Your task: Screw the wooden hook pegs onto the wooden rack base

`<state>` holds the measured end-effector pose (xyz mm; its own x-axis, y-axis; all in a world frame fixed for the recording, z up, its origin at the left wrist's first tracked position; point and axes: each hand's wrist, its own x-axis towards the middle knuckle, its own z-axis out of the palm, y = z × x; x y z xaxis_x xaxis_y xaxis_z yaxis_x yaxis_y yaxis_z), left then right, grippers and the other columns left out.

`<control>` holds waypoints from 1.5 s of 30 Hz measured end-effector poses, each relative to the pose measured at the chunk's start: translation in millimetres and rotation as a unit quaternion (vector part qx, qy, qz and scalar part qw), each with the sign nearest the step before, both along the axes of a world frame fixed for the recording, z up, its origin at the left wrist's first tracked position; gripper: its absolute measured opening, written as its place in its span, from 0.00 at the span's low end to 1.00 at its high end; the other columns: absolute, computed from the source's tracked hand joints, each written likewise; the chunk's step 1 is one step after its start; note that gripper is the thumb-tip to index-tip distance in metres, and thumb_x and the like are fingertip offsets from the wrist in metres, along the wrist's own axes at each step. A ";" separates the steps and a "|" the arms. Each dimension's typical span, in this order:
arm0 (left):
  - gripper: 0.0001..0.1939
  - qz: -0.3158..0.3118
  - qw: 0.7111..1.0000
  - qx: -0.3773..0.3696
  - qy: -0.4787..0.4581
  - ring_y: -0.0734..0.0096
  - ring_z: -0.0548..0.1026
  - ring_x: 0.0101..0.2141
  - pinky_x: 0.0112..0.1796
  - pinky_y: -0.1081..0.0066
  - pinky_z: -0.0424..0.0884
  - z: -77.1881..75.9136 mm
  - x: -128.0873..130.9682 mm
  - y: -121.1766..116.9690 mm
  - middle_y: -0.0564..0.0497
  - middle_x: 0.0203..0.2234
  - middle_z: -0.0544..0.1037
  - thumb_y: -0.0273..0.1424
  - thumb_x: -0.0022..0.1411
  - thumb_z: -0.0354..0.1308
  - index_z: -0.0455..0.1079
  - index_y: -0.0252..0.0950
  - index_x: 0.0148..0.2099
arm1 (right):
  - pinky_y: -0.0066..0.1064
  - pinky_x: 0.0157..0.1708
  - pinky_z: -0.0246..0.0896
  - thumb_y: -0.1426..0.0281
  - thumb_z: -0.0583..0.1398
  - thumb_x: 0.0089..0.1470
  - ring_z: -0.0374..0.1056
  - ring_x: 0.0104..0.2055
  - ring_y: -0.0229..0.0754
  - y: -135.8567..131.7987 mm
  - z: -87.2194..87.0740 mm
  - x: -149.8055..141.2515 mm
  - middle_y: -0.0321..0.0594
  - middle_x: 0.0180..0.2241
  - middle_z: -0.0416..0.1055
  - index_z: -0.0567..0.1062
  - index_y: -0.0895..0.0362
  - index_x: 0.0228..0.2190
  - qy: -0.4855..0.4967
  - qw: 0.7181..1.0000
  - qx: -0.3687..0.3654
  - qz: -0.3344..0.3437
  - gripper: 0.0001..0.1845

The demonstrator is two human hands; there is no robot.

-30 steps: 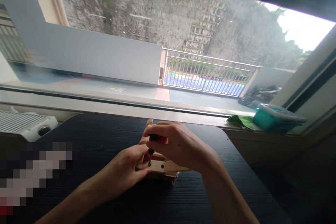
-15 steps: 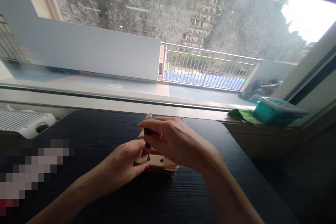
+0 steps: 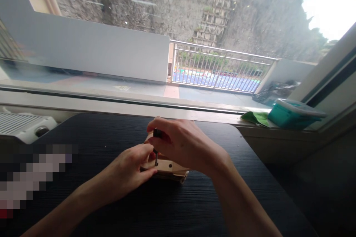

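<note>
My right hand (image 3: 180,140) is closed round the dark handle of a screwdriver (image 3: 156,158). Its metal shaft points down, with the tip at a dark hole near the left end of a light wooden piece (image 3: 164,166). A second dark hole or screw head shows farther right on that wood. My left hand (image 3: 136,161) grips the left end of the wooden piece, fingers above and thumb along the near edge. Most of the wooden thing lies hidden behind both hands, so its full shape cannot be made out.
The black wood-grain table (image 3: 111,207) stands against a window sill (image 3: 194,115). On the sill at right are a green cloth (image 3: 255,118) and a teal lidded box (image 3: 293,114). A white slatted appliance (image 3: 26,126) is at the left.
My right hand has turned slightly about the screwdriver handle, and its fingers sit differently. My left hand keeps its hold on the wooden piece. The whole view has shifted a little.
</note>
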<state>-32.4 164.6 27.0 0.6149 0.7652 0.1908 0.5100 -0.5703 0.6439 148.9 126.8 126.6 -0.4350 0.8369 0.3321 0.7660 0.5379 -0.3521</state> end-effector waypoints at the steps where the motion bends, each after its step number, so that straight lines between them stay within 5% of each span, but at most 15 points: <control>1: 0.05 -0.003 1.000 -0.001 0.000 0.71 0.70 0.27 0.29 0.74 0.65 0.3 0.2 -0.1 0.56 0.27 0.73 0.33 0.56 0.57 0.67 0.38 0.34 | 0.26 0.29 0.49 0.70 0.56 0.59 0.62 0.28 0.33 -0.5 0.5 -0.3 0.33 0.28 0.71 0.75 0.53 0.39 -0.003 1.000 -0.002 0.002 0.09; 16: 0.05 -0.003 0.999 0.018 0.028 0.73 0.70 0.29 0.31 0.74 0.64 1.1 0.0 0.5 0.56 0.30 0.73 0.33 0.57 0.57 0.66 0.38 0.35 | 0.26 0.28 0.47 0.66 0.57 0.60 0.62 0.27 0.33 2.7 1.1 1.2 0.35 0.27 0.72 0.76 0.57 0.33 -0.016 1.000 0.009 -0.008 0.09; 26: 0.05 -0.017 1.000 0.011 0.016 0.73 0.68 0.24 0.27 0.74 0.64 2.3 0.1 0.5 0.58 0.22 0.70 0.33 0.56 0.56 0.69 0.38 0.35 | 0.26 0.28 0.48 0.73 0.55 0.57 0.61 0.27 0.33 -9.4 5.2 0.7 0.34 0.28 0.72 0.75 0.55 0.37 -0.010 0.999 -0.013 0.035 0.09; 37: 0.05 -0.009 0.999 0.025 0.017 0.72 0.70 0.28 0.30 0.74 0.64 3.1 2.3 0.2 0.55 0.28 0.72 0.33 0.57 0.56 0.65 0.38 0.35 | 0.27 0.27 0.46 0.66 0.57 0.59 0.61 0.26 0.33 3.3 -1.9 1.7 0.35 0.26 0.72 0.75 0.58 0.35 -0.006 1.000 0.006 -0.023 0.10; 45: 0.06 -0.014 0.999 0.013 0.031 0.71 0.72 0.30 0.32 0.74 0.65 -5.0 -1.6 2.4 0.55 0.29 0.74 0.33 0.58 0.56 0.68 0.38 0.37 | 0.26 0.31 0.49 0.72 0.55 0.59 0.64 0.32 0.33 -5.1 5.8 -1.1 0.37 0.32 0.73 0.76 0.59 0.33 -0.001 0.999 0.004 0.034 0.09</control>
